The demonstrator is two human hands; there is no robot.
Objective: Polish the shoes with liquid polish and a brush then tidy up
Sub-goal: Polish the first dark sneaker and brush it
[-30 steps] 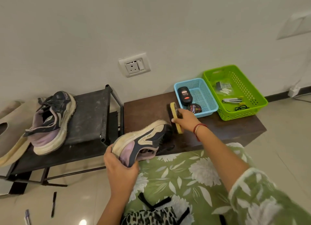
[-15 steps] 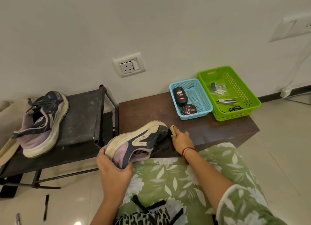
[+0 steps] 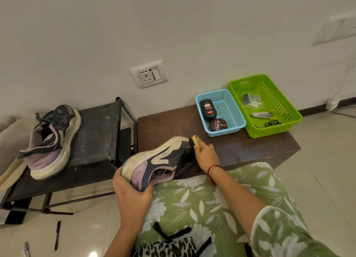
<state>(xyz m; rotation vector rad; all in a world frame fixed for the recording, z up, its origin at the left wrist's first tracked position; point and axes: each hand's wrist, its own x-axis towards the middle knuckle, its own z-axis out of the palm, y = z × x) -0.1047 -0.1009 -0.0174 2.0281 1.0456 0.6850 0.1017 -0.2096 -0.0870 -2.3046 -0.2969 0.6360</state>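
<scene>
Holding one sneaker point(image 3: 159, 158) by its heel, my left hand point(image 3: 133, 195) wraps thumb and fingers round the lilac and cream rear of the shoe. The sneaker lies tilted on its side, the cream sole turned away from me and the dark toe pointing right. The toe rests at the near edge of the brown tabletop point(image 3: 250, 147), while the heel end projects past that edge toward my lap. My right hand point(image 3: 206, 156) grips a yellow-backed brush point(image 3: 195, 140), fingers curled over it, and the brush touches the toe of the sneaker. At the back of the tabletop stands a blue basket point(image 3: 225, 132); the black bottle of liquid polish point(image 3: 207, 110) lies inside it, and a round tin point(image 3: 218, 125) leans just beside the bottle in the near corner. A green basket point(image 3: 269, 130) sits directly to the right of the blue one and holds several small items. The second sneaker point(image 3: 52, 141) rests on a black metal rack point(image 3: 100, 133) to the left of the tabletop, well apart from both hands. A wall socket point(image 3: 148, 76) is above the rack and tabletop.
</scene>
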